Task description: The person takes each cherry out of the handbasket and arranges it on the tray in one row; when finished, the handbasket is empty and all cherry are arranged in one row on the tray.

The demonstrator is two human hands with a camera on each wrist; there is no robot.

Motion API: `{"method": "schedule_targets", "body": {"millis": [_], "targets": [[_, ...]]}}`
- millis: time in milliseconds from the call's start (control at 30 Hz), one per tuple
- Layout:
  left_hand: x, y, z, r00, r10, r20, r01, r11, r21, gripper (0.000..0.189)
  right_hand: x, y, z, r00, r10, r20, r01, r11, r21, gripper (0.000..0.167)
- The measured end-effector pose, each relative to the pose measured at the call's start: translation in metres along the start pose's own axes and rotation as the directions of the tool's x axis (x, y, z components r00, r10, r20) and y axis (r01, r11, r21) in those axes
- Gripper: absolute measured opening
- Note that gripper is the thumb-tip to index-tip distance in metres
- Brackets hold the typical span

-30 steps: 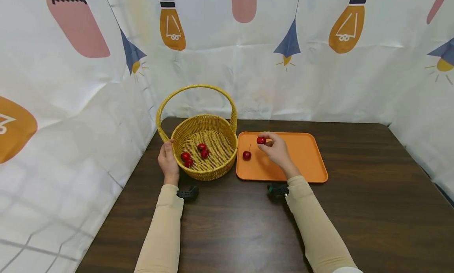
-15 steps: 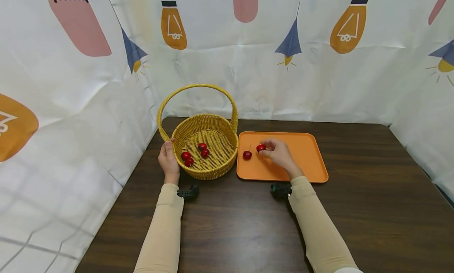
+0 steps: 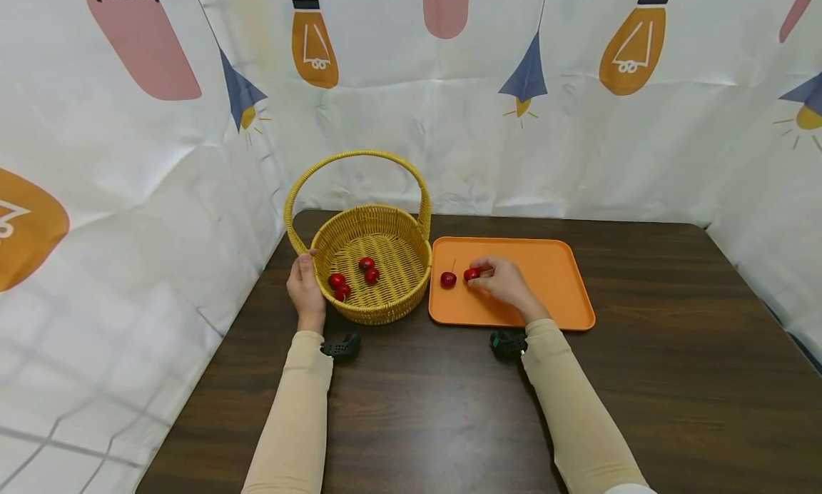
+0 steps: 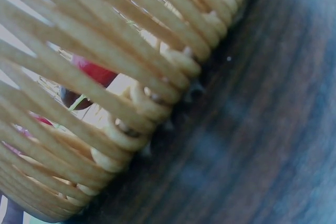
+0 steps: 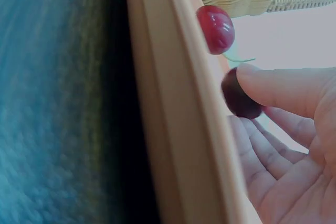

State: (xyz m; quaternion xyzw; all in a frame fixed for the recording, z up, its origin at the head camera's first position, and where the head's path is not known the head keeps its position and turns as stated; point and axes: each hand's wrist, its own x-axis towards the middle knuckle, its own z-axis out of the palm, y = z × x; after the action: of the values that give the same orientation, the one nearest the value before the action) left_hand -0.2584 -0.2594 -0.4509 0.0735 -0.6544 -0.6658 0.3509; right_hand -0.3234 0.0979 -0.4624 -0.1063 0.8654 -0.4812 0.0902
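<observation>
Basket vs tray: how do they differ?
The basket is yellow and woven; the tray is orange and smooth-looking. The basket is round and deep; the tray is rectangular and shallow. The basket has an arched handle; the tray shows none. Both sit on the dark table.

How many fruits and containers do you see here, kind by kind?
Basket: 1
Tray: 1
Cherries: 6 (4 in the basket, 1 on the tray, 1 in the right hand)
Total: 8
</observation>
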Motion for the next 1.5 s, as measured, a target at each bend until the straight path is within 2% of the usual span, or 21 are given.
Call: {"method": "schedule_targets", "body": {"millis": [233,367,600,900,1300,1500], "targets": [[0.011,-0.029,-0.005,1.000,-0.013,-0.013,0.013,1.000,-0.018,0.046,0.001,0.000,0.002,0.999,-0.030,0.027,0.031,0.999,-0.029,0.026],[0.012,-0.035,-0.004,0.999,-0.007,-0.031,0.007,1.000,-0.009,0.050,0.001,0.000,0.003,0.999,-0.042,0.030,0.043,0.998,-0.043,0.026],[0.012,-0.035,-0.003,0.998,0.013,-0.056,-0.013,1.000,0.000,0.051,-0.001,-0.003,0.002,0.996,-0.061,0.059,0.064,0.996,-0.055,0.027],[0.011,-0.034,-0.002,0.998,0.020,-0.053,-0.020,1.000,0.001,0.050,-0.001,-0.003,0.001,0.995,-0.064,0.075,0.070,0.995,-0.077,0.030],[0.011,-0.031,-0.003,1.000,-0.021,-0.016,0.021,0.999,-0.048,0.048,0.000,-0.001,-0.001,0.996,-0.056,0.065,0.058,0.998,-0.030,0.029],[0.012,-0.033,-0.001,0.999,-0.015,-0.037,0.013,0.999,-0.040,0.052,0.000,0.000,-0.006,0.997,-0.068,0.035,0.069,0.998,-0.014,0.028]]}}
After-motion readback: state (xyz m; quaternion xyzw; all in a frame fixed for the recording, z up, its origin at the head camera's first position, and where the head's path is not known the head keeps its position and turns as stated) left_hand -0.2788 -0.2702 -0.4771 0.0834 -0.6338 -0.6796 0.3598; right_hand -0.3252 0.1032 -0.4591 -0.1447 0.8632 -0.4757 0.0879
